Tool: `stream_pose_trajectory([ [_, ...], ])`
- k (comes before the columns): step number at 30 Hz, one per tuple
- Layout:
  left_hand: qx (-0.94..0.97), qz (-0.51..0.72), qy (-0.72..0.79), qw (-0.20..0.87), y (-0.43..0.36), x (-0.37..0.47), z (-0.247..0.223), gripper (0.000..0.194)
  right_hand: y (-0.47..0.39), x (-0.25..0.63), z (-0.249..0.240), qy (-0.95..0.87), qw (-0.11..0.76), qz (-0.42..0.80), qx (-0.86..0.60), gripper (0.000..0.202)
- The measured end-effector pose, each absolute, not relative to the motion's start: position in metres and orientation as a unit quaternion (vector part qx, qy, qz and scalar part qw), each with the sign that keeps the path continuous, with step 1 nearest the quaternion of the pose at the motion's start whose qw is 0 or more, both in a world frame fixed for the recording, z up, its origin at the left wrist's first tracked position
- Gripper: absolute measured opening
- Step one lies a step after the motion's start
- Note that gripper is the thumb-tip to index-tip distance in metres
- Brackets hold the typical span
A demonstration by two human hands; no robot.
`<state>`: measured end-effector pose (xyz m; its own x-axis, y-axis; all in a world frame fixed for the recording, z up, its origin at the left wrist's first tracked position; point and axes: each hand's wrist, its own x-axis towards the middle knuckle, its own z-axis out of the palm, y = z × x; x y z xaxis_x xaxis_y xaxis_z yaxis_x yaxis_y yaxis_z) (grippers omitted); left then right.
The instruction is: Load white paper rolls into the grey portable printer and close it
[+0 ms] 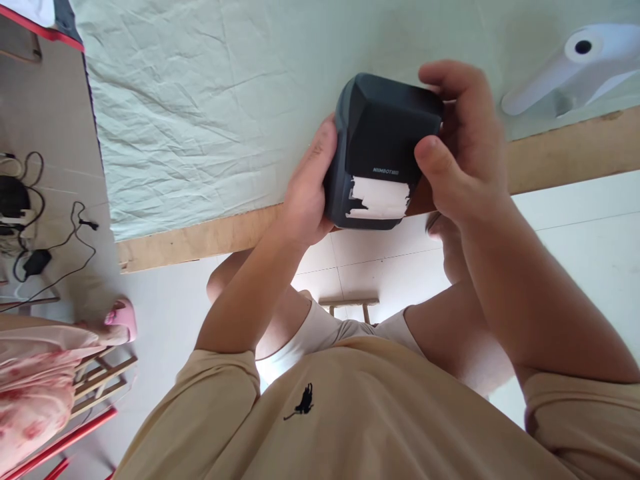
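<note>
together, left hand (313,183) and right hand (467,150), fingers clamped on black niimbot device (395,127), above cloth (210,120)

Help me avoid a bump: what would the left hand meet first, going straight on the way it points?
Most likely the dark device: the left hand is against its side and angles towards it. What lies beyond in depth is unclear.

Looks like somebody's home to me: pale tiled floor (165,313), a wrinkled light-green cloth (200,120) over a wood-edged table (565,143), a pink rubber slipper (123,320) (yep, on a foot) and tangled black cables (75,240) lying around.
</note>
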<state>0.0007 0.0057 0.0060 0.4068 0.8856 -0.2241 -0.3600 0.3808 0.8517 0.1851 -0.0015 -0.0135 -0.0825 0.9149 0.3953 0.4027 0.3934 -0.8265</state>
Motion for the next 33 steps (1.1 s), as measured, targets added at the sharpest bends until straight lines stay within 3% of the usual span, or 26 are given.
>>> stream_pose_trajectory([
  [4, 0.32, 0.413, 0.352, 0.776, 0.006, -0.003, -0.003, 0.043, 0.001, 0.187, -0.019, -0.693, 0.518, 0.247, -0.437, 0.059],
  [10, 0.305, 0.46, 0.355, 0.754, 0.006, -0.001, -0.003, 0.037, 0.0, 0.189, -0.016, -0.725, 0.51, 0.189, -0.423, 0.069],
  [15, 0.306, 0.439, 0.362, 0.763, 0.007, -0.001, -0.003, 0.038, -0.016, 0.179, 0.014, -0.661, 0.538, 0.148, -0.503, 0.028],
  [18, 0.295, 0.444, 0.383, 0.754, 0.006, -0.001, -0.003, 0.039, -0.019, 0.172, 0.027, -0.608, 0.557, 0.097, -0.557, 0.024],
  [20, 0.298, 0.441, 0.402, 0.745, 0.004, 0.0, -0.001, 0.041, -0.017, 0.169, 0.031, -0.631, 0.519, 0.068, -0.573, 0.018],
  [26, 0.304, 0.437, 0.446, 0.719, 0.0, 0.003, 0.007, 0.045, -0.008, 0.164, 0.045, -0.737, 0.204, 0.016, -0.644, 0.013],
  [30, 0.307, 0.417, 0.441, 0.733, 0.001, 0.006, 0.015, 0.052, -0.003, 0.163, 0.046, -0.752, 0.136, 0.011, -0.645, 0.021],
  [33, 0.309, 0.397, 0.437, 0.745, 0.001, 0.007, 0.025, 0.048, -0.002, 0.168, 0.048, -0.762, 0.146, 0.058, -0.629, 0.029],
])
